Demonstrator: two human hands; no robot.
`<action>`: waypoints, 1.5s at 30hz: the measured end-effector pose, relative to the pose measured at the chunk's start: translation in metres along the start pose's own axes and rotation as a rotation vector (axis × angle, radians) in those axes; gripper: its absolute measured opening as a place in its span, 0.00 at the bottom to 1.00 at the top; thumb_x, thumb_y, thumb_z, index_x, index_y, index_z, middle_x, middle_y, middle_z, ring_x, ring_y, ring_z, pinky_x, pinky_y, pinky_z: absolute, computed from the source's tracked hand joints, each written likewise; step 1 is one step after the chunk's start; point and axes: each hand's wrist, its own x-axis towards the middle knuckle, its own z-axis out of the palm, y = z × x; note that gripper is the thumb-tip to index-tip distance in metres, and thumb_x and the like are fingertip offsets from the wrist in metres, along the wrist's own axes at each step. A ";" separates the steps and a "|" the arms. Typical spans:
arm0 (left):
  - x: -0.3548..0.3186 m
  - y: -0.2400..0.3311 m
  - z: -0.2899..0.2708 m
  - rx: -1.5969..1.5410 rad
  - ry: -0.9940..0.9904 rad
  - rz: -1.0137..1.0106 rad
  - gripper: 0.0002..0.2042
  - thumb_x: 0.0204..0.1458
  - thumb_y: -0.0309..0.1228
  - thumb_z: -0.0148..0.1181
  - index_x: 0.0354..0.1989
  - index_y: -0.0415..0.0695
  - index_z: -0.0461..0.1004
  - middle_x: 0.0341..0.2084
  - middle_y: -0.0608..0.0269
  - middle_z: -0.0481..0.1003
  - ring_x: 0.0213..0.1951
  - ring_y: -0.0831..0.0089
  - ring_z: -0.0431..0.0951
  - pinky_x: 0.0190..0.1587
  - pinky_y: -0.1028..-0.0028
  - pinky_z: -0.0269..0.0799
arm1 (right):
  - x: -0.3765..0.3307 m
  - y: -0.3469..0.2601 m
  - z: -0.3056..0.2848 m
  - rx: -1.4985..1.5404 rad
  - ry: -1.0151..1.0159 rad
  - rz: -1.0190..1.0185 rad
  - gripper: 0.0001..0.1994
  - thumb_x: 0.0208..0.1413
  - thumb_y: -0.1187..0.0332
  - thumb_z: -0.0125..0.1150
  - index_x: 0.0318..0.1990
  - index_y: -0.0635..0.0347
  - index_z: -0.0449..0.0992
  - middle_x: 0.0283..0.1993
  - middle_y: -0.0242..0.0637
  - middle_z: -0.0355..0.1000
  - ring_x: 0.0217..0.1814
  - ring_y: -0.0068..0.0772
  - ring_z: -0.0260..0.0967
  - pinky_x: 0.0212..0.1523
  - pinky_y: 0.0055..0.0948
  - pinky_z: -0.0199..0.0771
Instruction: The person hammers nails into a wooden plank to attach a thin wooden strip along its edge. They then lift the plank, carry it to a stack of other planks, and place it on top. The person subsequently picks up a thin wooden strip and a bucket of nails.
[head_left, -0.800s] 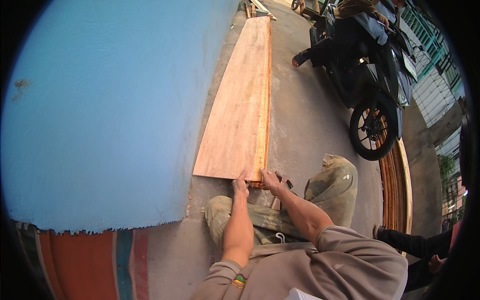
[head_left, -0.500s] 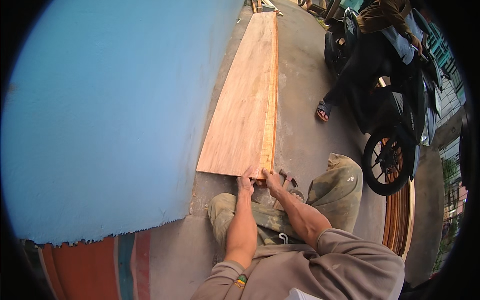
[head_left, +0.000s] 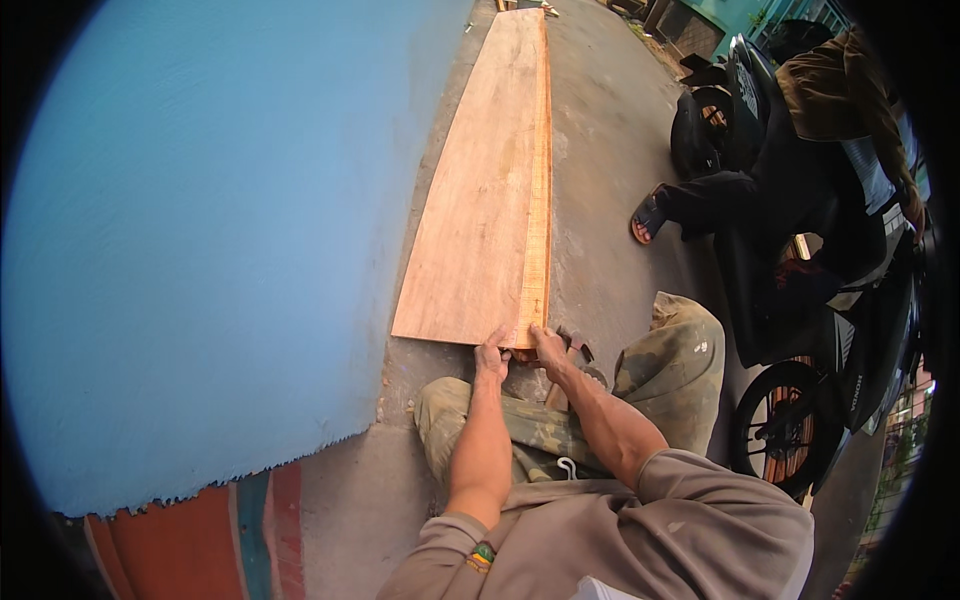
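A long plywood panel [head_left: 465, 220] stretches away from me on the ground. Along its right edge runs a narrow, lighter wooden strip [head_left: 537, 240]. My left hand [head_left: 491, 358] is closed on the panel's near end, thumb on top and fingers curled underneath. Just to its right, my right hand [head_left: 548, 350] grips the near end of the strip, its thumb on top; the fingertips below are partly hidden. A hammer [head_left: 576, 350] lies beside my right wrist, partly covered by it.
A blue wall [head_left: 220, 240] rises close on the left. To the right, a person in dark trousers [head_left: 710, 200] sits on a black motorbike [head_left: 850, 350], one sandalled foot [head_left: 647, 215] on the concrete ground [head_left: 600, 130]. My bent knees flank the panel's near end.
The motorbike and its rider have shifted toward the right and nearer to me. My hands keep their hold on the wood, and the panel sits almost the same in view.
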 end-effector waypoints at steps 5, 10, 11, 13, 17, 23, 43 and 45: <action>0.012 0.004 0.002 -0.006 0.070 0.029 0.09 0.46 0.29 0.65 0.35 0.41 0.74 0.26 0.65 0.75 0.22 0.79 0.69 0.17 0.80 0.53 | 0.080 0.035 -0.041 -0.484 0.323 0.148 0.23 0.60 0.54 0.52 0.53 0.66 0.71 0.50 0.51 0.70 0.50 0.45 0.69 0.48 0.41 0.71; 0.007 -0.006 0.016 0.014 0.125 0.003 0.11 0.45 0.29 0.66 0.36 0.42 0.74 0.27 0.66 0.74 0.23 0.80 0.69 0.17 0.80 0.53 | 0.121 0.111 -0.077 -0.892 0.041 0.265 0.41 0.47 0.66 0.60 0.66 0.70 0.46 0.56 0.59 0.66 0.59 0.52 0.66 0.56 0.37 0.67; 0.010 -0.001 0.014 0.016 0.126 0.016 0.13 0.44 0.29 0.67 0.37 0.42 0.73 0.28 0.67 0.73 0.23 0.80 0.68 0.18 0.79 0.53 | 0.126 0.112 -0.067 -0.894 0.038 0.252 0.42 0.47 0.67 0.60 0.67 0.69 0.42 0.57 0.59 0.66 0.60 0.52 0.65 0.56 0.37 0.67; 0.005 0.001 0.012 0.028 0.140 0.022 0.15 0.43 0.30 0.67 0.39 0.43 0.73 0.30 0.68 0.73 0.25 0.80 0.68 0.18 0.80 0.53 | 0.125 0.117 -0.059 -0.891 0.077 0.263 0.45 0.46 0.69 0.60 0.67 0.69 0.37 0.57 0.59 0.65 0.60 0.51 0.65 0.57 0.37 0.66; 0.006 0.006 0.001 0.042 0.191 0.000 0.17 0.43 0.29 0.67 0.43 0.45 0.71 0.33 0.69 0.74 0.28 0.81 0.70 0.18 0.81 0.53 | 0.120 0.117 -0.044 -0.882 0.190 0.312 0.49 0.45 0.71 0.60 0.67 0.69 0.29 0.58 0.59 0.65 0.61 0.51 0.64 0.58 0.36 0.65; 0.002 -0.003 0.015 -0.012 0.144 0.019 0.16 0.43 0.29 0.67 0.42 0.46 0.72 0.32 0.69 0.73 0.27 0.81 0.70 0.19 0.81 0.53 | 0.119 0.128 -0.059 -0.685 0.579 0.385 0.30 0.45 0.63 0.63 0.53 0.75 0.62 0.56 0.57 0.67 0.59 0.51 0.65 0.57 0.38 0.67; 0.003 0.000 0.007 0.092 0.217 0.011 0.17 0.43 0.32 0.68 0.41 0.45 0.71 0.28 0.69 0.73 0.23 0.80 0.68 0.17 0.79 0.50 | -0.040 -0.235 -0.077 0.549 -0.076 -0.293 0.14 0.61 0.77 0.40 0.53 0.72 0.56 0.31 0.36 0.63 0.20 0.17 0.62 0.14 0.17 0.69; 0.004 0.006 0.006 0.117 0.253 0.050 0.16 0.44 0.33 0.68 0.40 0.45 0.71 0.28 0.68 0.74 0.22 0.79 0.68 0.16 0.79 0.50 | -0.080 -0.249 -0.090 0.465 -0.247 -0.368 0.17 0.61 0.76 0.40 0.56 0.70 0.52 0.29 0.33 0.61 0.20 0.15 0.61 0.14 0.15 0.68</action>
